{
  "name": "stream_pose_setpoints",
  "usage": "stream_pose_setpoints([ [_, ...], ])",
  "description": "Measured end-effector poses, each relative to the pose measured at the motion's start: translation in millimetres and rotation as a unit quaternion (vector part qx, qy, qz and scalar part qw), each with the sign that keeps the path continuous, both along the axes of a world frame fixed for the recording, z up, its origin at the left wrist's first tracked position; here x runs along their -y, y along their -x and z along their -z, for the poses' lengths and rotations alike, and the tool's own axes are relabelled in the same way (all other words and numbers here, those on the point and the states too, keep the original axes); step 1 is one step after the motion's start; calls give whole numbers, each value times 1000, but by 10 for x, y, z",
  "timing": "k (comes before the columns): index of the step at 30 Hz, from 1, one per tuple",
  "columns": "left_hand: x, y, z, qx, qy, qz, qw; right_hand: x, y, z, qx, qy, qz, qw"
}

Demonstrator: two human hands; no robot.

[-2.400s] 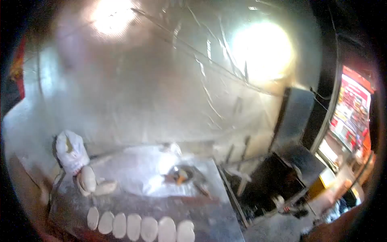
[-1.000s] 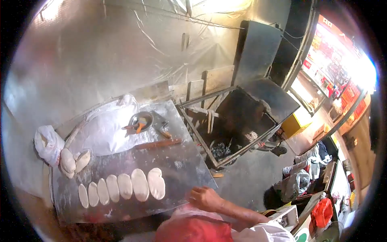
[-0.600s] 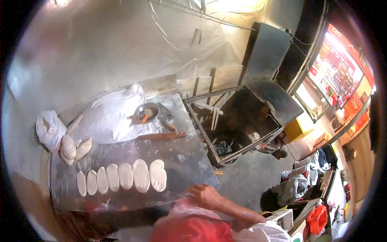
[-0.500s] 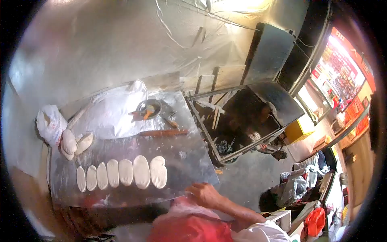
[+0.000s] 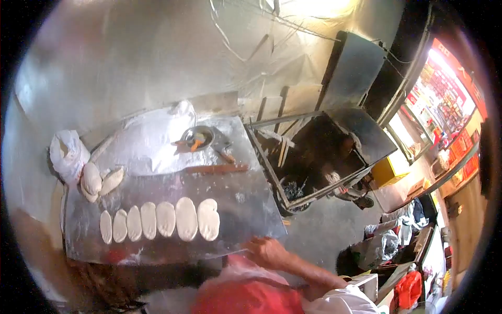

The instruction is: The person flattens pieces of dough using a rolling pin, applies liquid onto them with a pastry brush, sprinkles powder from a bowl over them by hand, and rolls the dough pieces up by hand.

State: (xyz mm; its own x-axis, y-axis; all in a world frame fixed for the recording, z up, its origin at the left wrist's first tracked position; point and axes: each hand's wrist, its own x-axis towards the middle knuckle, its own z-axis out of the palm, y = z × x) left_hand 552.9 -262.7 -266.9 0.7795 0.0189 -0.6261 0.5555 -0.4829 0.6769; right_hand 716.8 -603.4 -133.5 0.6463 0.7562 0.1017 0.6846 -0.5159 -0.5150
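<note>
Watching remotely, I see the right hand [image 5: 267, 253] beside the tabletop [image 5: 246, 209] near seven flattened dough ovals [image 5: 149, 221], but cannot tell either hand's grip.

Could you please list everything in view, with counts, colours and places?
flattened dough pieces: seven, cream, front of table
thicker dough pieces: three visible, cream, table's left
plastic bag: one, white, behind them
sheet: one, white, back of table
metal bowl: one, silver, by sheet's right
stick: one, brown, before sheet
table: one, grey, left of centre
open frame: one, dark, right of table
box: one, yellow, beside frame
red bag: one, red, lower right
garment: one, red, bottom centre
right hand: one, bare, table's near right corner
</note>
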Motion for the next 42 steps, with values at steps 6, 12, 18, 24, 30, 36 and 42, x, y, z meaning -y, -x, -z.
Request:
stream_pose_setpoints([
  [6, 80, -465, -62, 25, -2, 3, 1000, 11, -179, 509, -68, 68, -42, 994],
  [12, 142, -495, -117, 13, -4, 10, 1000, -1, -381, -94, -38, 85, -74, 993],
  [18, -162, 530, 347, -99, -30, 48, 994, 58, -406, 517, -68, 58, -21, 996],
  [24, -483, 1790, 330, -269, -82, 256, 925, -153, -410, 276, -99, 33, -57, 993],
  [30, -712, -134, -221, 54, 29, 81, 995, -525, -621, 885, -103, 2, 103, 989],
  [36, -809, -1924, -357, 36, 239, -111, 964, -855, -944, 1563, -16, 29, 368, 929],
  [42, -1256, -3612, -630, 73, 340, -191, 918, -1006, -1024, 1527, -48, 79, 429, 898],
])
